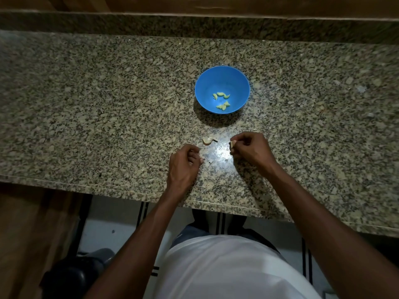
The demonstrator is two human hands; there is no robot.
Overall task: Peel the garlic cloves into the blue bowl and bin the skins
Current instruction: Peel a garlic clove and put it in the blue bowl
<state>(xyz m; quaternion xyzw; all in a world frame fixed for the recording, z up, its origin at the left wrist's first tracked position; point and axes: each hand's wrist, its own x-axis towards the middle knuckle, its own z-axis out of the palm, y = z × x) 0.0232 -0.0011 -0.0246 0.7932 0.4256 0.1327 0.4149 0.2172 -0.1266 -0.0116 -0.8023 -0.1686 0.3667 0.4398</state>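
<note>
One loose clove [207, 140] between hands.

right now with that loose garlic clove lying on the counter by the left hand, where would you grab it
Pinch the garlic clove across its plump rounded body from above, probably with the left hand, the nearer one. It lies flat on the counter, its thin dark tip pointing right, too slight to grip.

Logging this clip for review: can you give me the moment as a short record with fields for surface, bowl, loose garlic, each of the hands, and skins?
surface: granite counter
bowl: blue bowl, holds several peeled cloves
loose garlic: one unpeeled clove on the counter, near side of the bowl
right hand: pinches a clove
left hand: fingers curled; contents cannot be told
skins: small scraps between the hands
</note>
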